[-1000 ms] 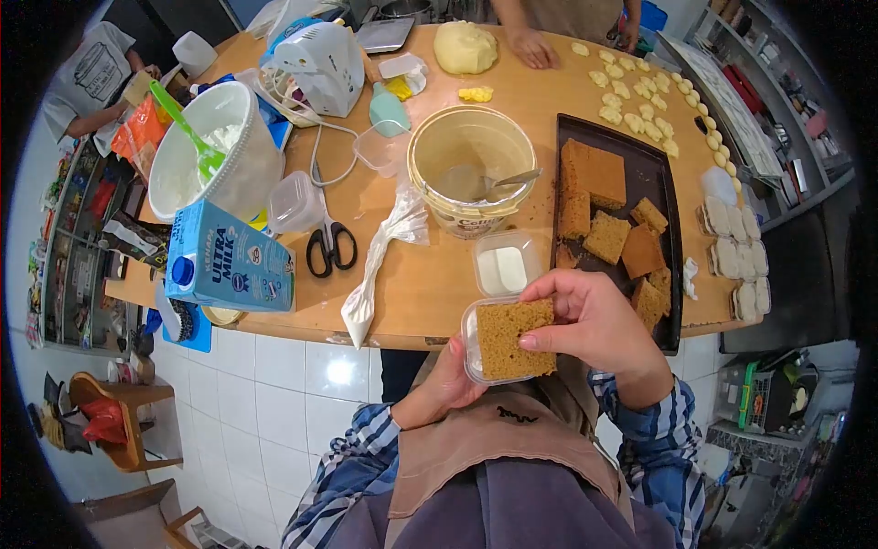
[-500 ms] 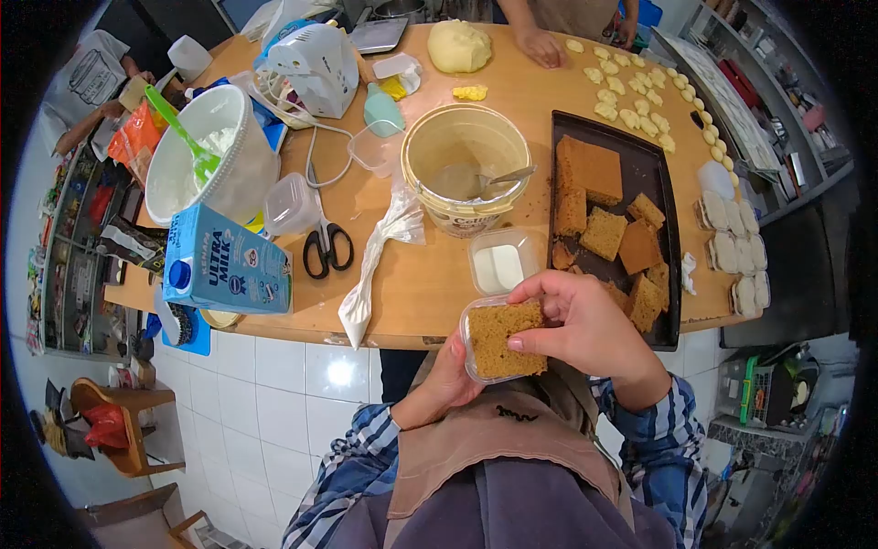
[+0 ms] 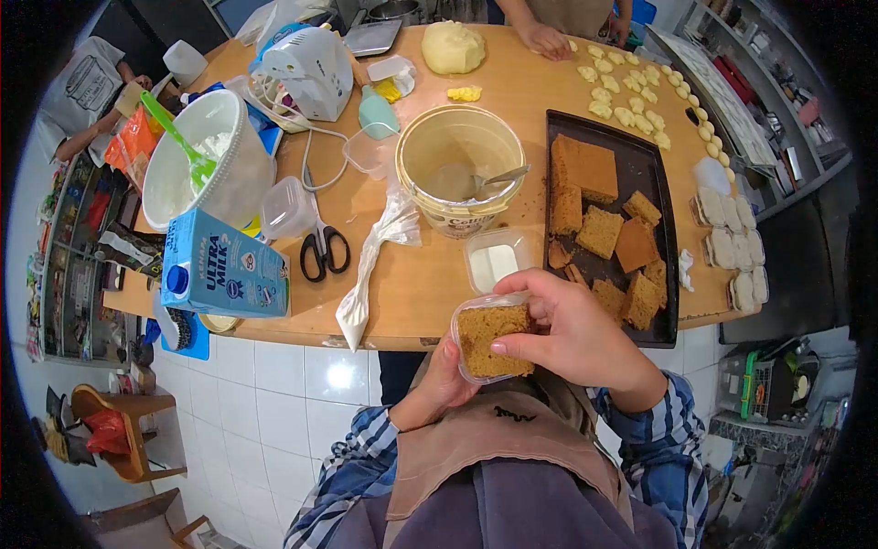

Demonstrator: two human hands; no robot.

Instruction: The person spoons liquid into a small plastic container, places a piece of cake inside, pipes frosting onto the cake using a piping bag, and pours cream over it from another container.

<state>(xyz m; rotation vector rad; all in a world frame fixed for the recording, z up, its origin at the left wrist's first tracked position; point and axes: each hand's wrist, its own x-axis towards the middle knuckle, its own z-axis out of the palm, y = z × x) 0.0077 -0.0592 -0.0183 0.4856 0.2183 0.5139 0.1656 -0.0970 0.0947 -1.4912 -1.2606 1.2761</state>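
My left hand point(image 3: 445, 377) is wrapped round the left side of a small clear plastic container point(image 3: 459, 364) at the table's front edge. A square piece of brown sponge cake point(image 3: 495, 340) lies in its opening. The thumb and fingers of my right hand point(image 3: 569, 334) grip the cake's right side. Just behind is another clear container point(image 3: 476, 268) with a white layer inside. To the right, a dark tray point(image 3: 666, 274) holds a cake block point(image 3: 587, 168) and several cut pieces. A large tub point(image 3: 412, 174) with a spoon stands behind the containers.
On the left are a milk carton point(image 3: 229, 267), black scissors point(image 3: 325, 252), a white piping bag point(image 3: 370, 274) and a white bowl point(image 3: 236, 160) with a green spatula. Filled containers point(image 3: 732, 247) stand far right. Another person's hand point(image 3: 546, 40) is near dough pieces at the back.
The cake piece has gone from above the container down into its opening, pressed by my right hand. Both hands have shifted slightly left. The other person's hand has moved a little.
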